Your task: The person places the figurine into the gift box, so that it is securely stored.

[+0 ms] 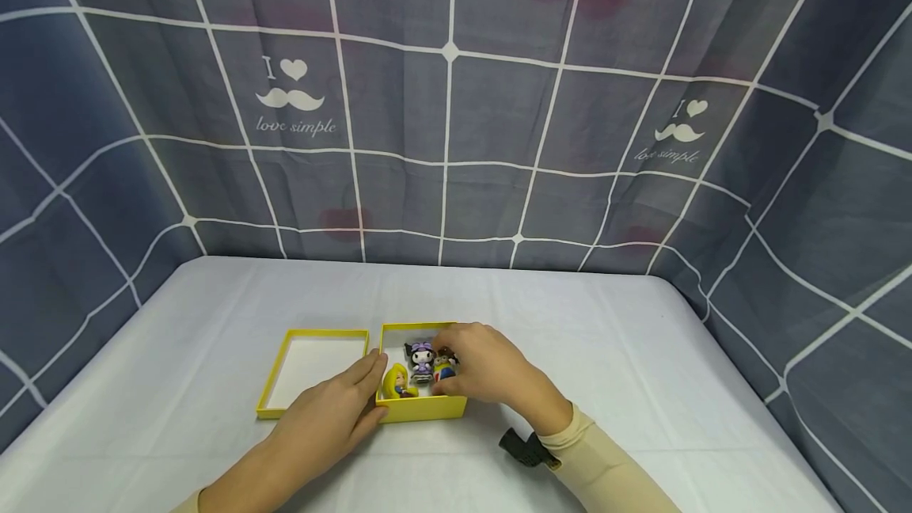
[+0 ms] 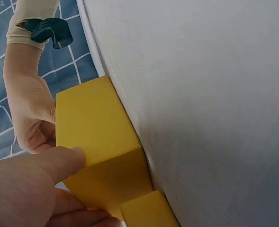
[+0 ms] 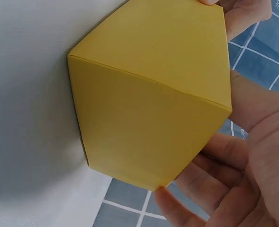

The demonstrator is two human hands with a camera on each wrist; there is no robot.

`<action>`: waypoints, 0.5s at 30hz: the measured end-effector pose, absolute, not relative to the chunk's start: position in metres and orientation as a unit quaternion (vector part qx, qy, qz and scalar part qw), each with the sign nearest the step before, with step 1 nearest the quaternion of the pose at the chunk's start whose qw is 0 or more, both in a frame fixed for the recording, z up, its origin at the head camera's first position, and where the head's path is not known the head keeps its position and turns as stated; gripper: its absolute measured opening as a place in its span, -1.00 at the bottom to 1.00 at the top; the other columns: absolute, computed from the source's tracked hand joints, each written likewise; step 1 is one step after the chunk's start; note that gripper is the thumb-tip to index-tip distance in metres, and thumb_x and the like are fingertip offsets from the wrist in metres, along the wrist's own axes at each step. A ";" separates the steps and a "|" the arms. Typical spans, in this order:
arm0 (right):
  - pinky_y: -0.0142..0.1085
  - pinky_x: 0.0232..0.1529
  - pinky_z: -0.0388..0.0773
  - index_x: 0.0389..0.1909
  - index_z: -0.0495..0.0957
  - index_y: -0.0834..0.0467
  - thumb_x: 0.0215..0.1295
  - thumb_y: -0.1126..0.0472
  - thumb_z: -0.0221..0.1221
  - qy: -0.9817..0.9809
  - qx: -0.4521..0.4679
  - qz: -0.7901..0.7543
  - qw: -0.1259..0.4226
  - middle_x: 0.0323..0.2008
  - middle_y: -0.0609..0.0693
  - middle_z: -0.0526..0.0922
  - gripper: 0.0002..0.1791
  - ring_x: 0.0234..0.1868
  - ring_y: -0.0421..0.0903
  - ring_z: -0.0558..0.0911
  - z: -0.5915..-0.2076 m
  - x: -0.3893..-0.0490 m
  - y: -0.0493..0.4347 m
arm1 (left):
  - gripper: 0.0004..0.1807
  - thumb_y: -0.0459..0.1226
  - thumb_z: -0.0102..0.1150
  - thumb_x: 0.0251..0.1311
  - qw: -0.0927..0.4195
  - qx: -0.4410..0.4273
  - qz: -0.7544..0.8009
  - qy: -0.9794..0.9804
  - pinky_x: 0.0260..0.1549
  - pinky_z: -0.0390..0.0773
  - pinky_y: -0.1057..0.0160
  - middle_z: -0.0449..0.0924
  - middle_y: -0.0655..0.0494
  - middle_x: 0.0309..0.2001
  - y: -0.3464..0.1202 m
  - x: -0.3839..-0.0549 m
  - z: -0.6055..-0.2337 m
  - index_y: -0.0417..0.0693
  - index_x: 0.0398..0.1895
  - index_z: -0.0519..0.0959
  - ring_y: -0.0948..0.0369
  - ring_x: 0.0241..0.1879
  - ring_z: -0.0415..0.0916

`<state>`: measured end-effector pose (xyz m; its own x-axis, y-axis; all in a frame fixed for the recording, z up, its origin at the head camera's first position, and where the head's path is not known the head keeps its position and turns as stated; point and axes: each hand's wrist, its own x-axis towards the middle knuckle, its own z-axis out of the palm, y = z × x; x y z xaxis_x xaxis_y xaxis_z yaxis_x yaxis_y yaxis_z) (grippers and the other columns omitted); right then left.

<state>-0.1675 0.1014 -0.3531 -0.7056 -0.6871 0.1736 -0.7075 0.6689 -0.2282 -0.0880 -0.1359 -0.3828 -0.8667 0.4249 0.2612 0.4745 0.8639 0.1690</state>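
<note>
An open yellow box point(image 1: 422, 410) with a white inside stands on the table. My left hand point(image 1: 331, 410) lies against its left side with fairly straight fingers, thumb on the front near the corner. Over the box's right end, my right hand point(image 1: 488, 362) has its thumb and fingers around a dark-haired figurine point(image 1: 445, 366) in blue and yellow, partly hidden by the fingers. Beside it stands a purple-and-black figurine point(image 1: 421, 361). A yellow-haired figurine point(image 1: 397, 381) sits in the front left corner. In the right wrist view, the box wall point(image 3: 139, 123) hides the figurines.
Left of the box lies a shallow yellow lid point(image 1: 274, 374), its white inside facing up. A white cloth point(image 1: 606, 355) covers the table. Behind and at the sides hangs a dark checked curtain point(image 1: 399, 101). A black wrist device point(image 1: 526, 448) hangs by the right sleeve.
</note>
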 end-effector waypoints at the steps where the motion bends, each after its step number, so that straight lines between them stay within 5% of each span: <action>1: -0.40 -0.29 0.49 -0.13 0.67 0.09 -0.09 -0.08 0.52 -0.913 0.384 0.136 0.037 -0.29 -0.19 0.65 -0.48 -0.34 -0.28 0.51 -0.353 -0.168 0.101 | -0.29 -0.04 0.30 0.21 0.108 -0.234 -0.114 -0.960 -0.13 0.62 0.09 0.39 -0.08 0.31 -0.136 -0.088 -0.383 -0.25 0.33 0.40 0.05 0.11 0.54; 4: -0.37 -0.24 0.50 -0.15 0.68 0.10 -0.10 -0.08 0.52 -0.912 0.388 0.125 0.040 -0.31 -0.19 0.65 -0.49 -0.34 -0.27 0.50 -0.352 -0.168 0.100 | -0.29 -0.04 0.30 0.21 0.108 -0.232 -0.114 -0.960 -0.15 0.62 0.09 0.39 -0.07 0.32 -0.135 -0.088 -0.382 -0.24 0.33 0.40 0.06 0.10 0.54; 10: -0.09 0.25 0.36 -0.19 0.69 0.09 -0.11 -0.07 0.53 -0.914 0.391 0.100 0.044 -0.36 -0.24 0.63 -0.52 -0.36 -0.31 0.49 -0.354 -0.170 0.096 | -0.30 -0.04 0.31 0.21 0.113 -0.236 -0.115 -0.958 -0.13 0.62 0.09 0.40 -0.08 0.31 -0.136 -0.088 -0.382 -0.26 0.32 0.41 0.05 0.09 0.55; 15: 0.02 0.28 0.32 -0.25 0.69 0.06 -0.13 -0.06 0.55 -0.914 0.396 0.078 0.052 -0.43 -0.28 0.61 -0.56 -0.41 -0.33 0.49 -0.356 -0.170 0.093 | -0.30 -0.05 0.31 0.21 0.110 -0.236 -0.118 -0.958 -0.12 0.61 0.08 0.39 -0.08 0.31 -0.135 -0.087 -0.382 -0.26 0.32 0.41 0.04 0.09 0.55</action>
<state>-0.1703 0.0927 -0.3558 -0.6813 -0.7151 0.1566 -0.7313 0.6745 -0.1014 -0.0871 -0.1352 -0.3823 -0.8644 0.4257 0.2674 0.4780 0.8608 0.1748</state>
